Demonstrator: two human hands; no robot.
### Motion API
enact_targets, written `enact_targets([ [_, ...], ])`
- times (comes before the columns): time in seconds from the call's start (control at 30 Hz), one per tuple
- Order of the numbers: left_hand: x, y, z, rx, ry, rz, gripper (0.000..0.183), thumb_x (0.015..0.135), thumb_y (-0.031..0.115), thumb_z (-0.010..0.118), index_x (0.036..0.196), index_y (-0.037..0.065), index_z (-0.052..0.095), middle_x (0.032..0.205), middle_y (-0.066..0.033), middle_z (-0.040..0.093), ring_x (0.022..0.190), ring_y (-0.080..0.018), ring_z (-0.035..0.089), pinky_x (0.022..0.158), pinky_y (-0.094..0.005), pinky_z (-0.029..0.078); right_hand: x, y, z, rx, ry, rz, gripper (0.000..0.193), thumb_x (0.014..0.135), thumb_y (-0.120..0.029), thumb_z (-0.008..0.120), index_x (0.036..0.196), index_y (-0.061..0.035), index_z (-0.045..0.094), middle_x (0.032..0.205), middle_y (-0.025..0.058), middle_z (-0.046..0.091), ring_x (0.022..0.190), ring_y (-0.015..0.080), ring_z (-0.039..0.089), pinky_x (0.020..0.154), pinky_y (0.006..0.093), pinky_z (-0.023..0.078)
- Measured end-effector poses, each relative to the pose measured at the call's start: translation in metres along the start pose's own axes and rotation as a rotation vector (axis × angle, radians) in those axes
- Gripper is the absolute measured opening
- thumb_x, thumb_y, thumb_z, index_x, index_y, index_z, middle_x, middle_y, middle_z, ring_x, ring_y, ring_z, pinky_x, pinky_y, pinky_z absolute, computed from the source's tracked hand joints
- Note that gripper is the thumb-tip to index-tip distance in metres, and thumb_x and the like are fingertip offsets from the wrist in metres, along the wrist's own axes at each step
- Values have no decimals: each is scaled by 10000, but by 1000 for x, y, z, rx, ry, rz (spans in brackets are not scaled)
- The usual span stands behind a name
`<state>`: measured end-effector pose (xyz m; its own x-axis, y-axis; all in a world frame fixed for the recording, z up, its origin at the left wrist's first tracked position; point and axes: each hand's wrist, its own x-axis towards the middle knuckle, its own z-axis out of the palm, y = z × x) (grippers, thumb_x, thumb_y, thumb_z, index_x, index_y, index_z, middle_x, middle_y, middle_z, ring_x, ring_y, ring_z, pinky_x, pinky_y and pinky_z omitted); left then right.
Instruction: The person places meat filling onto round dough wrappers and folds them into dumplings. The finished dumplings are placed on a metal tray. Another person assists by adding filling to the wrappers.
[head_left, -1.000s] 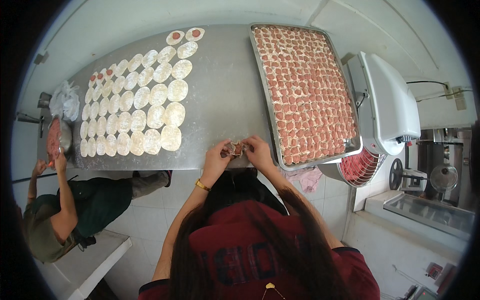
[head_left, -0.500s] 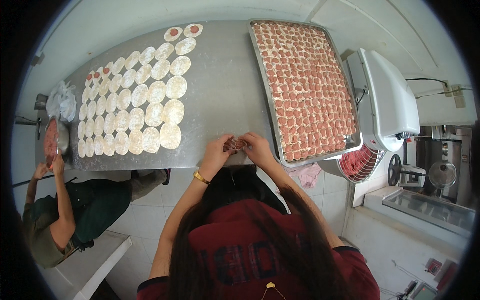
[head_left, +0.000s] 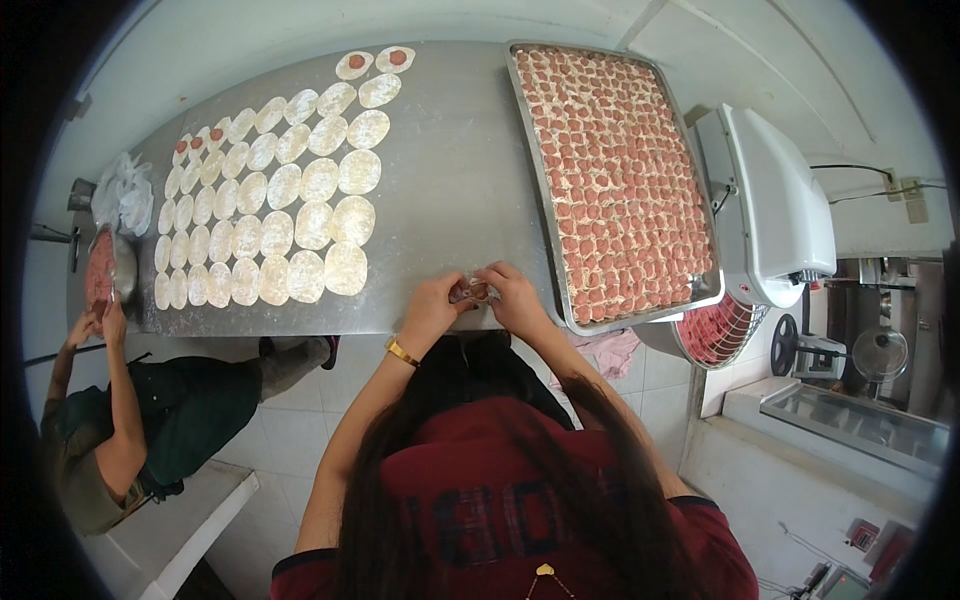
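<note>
Near the front edge of the metal table, my left hand (head_left: pixel 436 306) and my right hand (head_left: pixel 516 302) are closed together. Pinched between their fingers are small meat-filled dumplings (head_left: pixel 472 291), pinkish brown with pale wrapper edges; the fingers partly hide them, so how many there are is unclear. To the right stands a large metal tray (head_left: pixel 549 213) packed with rows of open-topped dumplings (head_left: pixel 630 190). Left of my hands, round floured dough wrappers (head_left: pixel 346 268) lie in rows, a few at the far side bearing a lump of meat (head_left: pixel 357 61).
A co-worker (head_left: pixel 120 440) at the left has both hands at a metal bowl of raw minced meat (head_left: pixel 102 262), beside a clear plastic bag (head_left: pixel 124 200). Right of the tray is a white mixer (head_left: pixel 770 200) with a wire guard (head_left: pixel 735 330). The steel tabletop (head_left: pixel 450 180) lies between wrappers and tray.
The view has shifted slightly. My hands stay together at the same spot, fingers moving a little around the dumplings. The co-worker's hands have come closer together at the bowl.
</note>
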<state>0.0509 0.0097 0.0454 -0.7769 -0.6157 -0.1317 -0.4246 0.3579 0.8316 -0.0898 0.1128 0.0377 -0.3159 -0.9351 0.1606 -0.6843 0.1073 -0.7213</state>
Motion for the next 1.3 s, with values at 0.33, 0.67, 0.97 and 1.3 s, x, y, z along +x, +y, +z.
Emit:
enact_targets([
  [0.33,-1,4,1,6,59,76,236,745,155,735,861,6,592,777,-161,639,694,-313,628,622,-377,485,1,-1,-2,34,13,-36,371,656,76,612,1005,-46,610,958,128,591,898,343,590,742,402,495],
  [0.67,0,4,3,31,123,118,229,759,170,722,868,14,593,742,-155,625,715,-307,622,643,-371,488,0,-2,-5,36,-33,-28,316,696,75,556,989,-30,613,899,145,572,871,365,577,736,423,484],
  [0.97,-2,1,3,82,43,53,196,779,108,684,929,12,600,889,-155,645,764,-292,632,674,-354,498,5,-7,-4,33,-148,-16,332,692,41,581,1007,-63,593,953,143,556,894,357,570,753,431,485],
  [1.3,-14,-2,-3,-1063,108,-494,220,952,172,476,1099,45,579,1037,-57,625,964,-153,602,827,-299,495,14,-27,-7,201,-111,43,325,690,-3,641,1006,-69,604,951,114,555,888,310,585,740,413,499],
])
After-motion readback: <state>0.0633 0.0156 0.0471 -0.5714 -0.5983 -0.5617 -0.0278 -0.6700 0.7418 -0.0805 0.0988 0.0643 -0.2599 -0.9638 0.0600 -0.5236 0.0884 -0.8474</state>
